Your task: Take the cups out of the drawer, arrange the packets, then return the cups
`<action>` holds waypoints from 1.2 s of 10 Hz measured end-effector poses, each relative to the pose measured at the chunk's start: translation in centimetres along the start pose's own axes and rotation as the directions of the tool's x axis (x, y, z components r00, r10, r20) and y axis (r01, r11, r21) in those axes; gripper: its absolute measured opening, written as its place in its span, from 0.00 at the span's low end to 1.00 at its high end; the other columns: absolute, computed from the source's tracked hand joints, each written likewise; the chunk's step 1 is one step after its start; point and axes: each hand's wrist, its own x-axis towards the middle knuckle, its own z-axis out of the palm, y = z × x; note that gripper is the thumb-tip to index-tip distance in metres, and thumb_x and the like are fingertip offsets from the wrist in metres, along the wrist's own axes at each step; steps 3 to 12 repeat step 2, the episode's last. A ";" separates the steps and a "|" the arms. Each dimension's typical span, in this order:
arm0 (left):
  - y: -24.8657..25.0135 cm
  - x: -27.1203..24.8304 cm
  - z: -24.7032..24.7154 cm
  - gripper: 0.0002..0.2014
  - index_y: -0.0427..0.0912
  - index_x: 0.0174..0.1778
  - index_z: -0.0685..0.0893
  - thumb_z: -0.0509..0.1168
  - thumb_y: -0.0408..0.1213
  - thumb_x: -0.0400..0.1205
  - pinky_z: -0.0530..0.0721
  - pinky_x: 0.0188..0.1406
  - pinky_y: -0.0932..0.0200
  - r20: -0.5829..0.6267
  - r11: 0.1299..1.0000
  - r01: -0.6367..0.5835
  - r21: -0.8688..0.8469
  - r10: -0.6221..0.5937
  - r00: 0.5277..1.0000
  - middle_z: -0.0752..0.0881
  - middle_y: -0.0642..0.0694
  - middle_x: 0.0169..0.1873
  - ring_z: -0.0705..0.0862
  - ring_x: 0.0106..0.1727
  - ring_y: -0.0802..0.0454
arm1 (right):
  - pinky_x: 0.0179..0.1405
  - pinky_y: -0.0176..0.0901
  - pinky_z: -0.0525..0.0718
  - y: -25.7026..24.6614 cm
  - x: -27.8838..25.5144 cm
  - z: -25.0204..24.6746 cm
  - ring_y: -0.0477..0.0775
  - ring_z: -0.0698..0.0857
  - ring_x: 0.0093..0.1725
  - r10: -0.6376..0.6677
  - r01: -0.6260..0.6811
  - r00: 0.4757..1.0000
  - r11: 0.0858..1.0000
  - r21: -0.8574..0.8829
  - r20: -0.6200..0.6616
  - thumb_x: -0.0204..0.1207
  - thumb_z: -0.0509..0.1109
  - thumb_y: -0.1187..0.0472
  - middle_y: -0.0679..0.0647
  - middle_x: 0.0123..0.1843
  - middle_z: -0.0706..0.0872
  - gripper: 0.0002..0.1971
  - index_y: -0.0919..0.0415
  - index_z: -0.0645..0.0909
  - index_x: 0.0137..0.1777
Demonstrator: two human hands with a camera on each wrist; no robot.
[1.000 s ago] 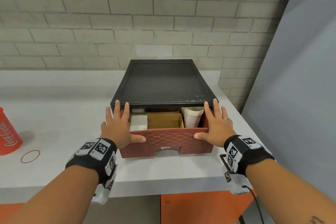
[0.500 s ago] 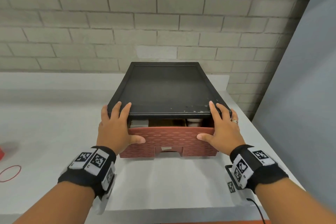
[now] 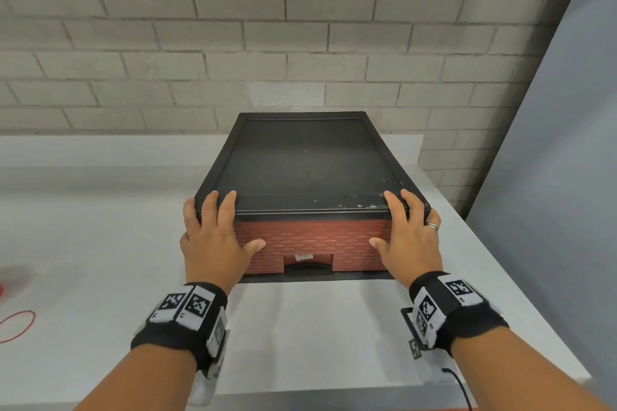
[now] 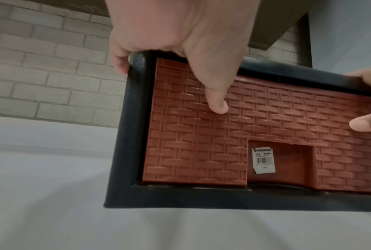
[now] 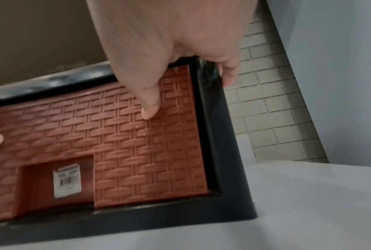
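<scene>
**Drawer shut, hands flat**

Red woven drawer flush inside black case near counter's right edge. Left hand and right hand spread, straight fingers over case rim, thumbs pressing drawer front.

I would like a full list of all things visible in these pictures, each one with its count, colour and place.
drawer: one, red-brown woven pattern, pushed into the black case, front flush.
black case: one, black, on the counter against the brick wall.
label: one, white with barcode, in the drawer's handle recess.
counter: one, pale grey, under the case.
rubber band: one, red, on the counter at far left.
brick wall: one, grey, behind the counter.
wrist bands: two, black with white markers, on the wrists.
left hand: one, on the case's left front corner, thumb on the drawer.
right hand: one, wearing a ring, on the right front corner, thumb on the drawer.
</scene>
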 end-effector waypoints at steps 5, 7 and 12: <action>-0.9 -0.7 -1.4 0.50 0.47 0.84 0.50 0.74 0.48 0.72 0.61 0.78 0.39 0.077 0.989 -0.006 -0.149 0.018 0.997 0.51 0.46 0.84 0.41 0.83 0.41 | 0.80 0.61 0.55 2.1 -1.8 -0.9 0.69 0.46 0.82 -0.110 0.109 0.993 0.994 0.021 0.047 0.75 0.70 0.53 0.51 0.84 0.40 0.46 0.44 0.40 0.83; -0.9 -0.7 -1.4 0.50 0.47 0.84 0.50 0.74 0.48 0.72 0.61 0.78 0.39 0.077 0.989 -0.006 -0.149 0.018 0.997 0.51 0.46 0.84 0.41 0.83 0.41 | 0.80 0.61 0.55 2.1 -1.8 -0.9 0.69 0.46 0.82 -0.110 0.109 0.993 0.994 0.021 0.047 0.75 0.70 0.53 0.51 0.84 0.40 0.46 0.44 0.40 0.83; -0.9 -0.7 -1.4 0.50 0.47 0.84 0.50 0.74 0.48 0.72 0.61 0.78 0.39 0.077 0.989 -0.006 -0.149 0.018 0.997 0.51 0.46 0.84 0.41 0.83 0.41 | 0.80 0.61 0.55 2.1 -1.8 -0.9 0.69 0.46 0.82 -0.110 0.109 0.993 0.994 0.021 0.047 0.75 0.70 0.53 0.51 0.84 0.40 0.46 0.44 0.40 0.83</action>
